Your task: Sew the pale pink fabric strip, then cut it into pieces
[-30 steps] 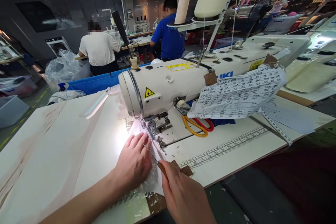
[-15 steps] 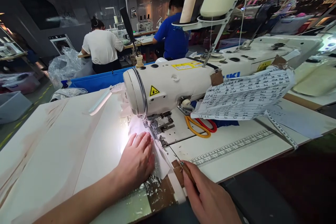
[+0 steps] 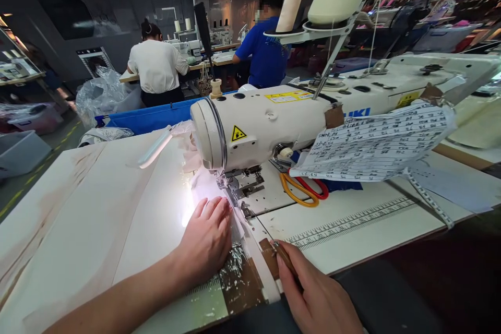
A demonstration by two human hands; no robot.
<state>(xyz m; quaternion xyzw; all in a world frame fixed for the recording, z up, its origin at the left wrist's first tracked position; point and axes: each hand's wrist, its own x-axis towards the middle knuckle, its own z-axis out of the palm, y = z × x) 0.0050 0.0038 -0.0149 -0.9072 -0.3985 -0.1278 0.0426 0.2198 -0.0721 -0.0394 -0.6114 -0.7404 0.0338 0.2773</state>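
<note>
Two bare hands reach, in the head view, toward the near side of the machine (image 3: pixel 258 128). The left hand (image 3: pixel 209 235) lies palm down on pale cloth (image 3: pixel 201 183), just before the machine's needle area, its forearm slanting in from the machine's near left, fingers side by side, almost straight, aimed at the needle. Its thumb is hidden; I cannot tell whether it pinches the cloth. The right hand (image 3: pixel 315 289), nearer the person and to the right of the machine's needle, is curled, back upward, clamped on the wooden handle of an awl (image 3: pixel 286 260). The awl's thin shaft slants forward and left, its tip at or near the guide (image 3: pixel 246 211) on the machine's bed. A pale strip (image 3: pixel 261 269) runs from the machine toward the person, between the hands. Scissors (image 3: pixel 299 192) lie beneath the machine's arm.
</note>
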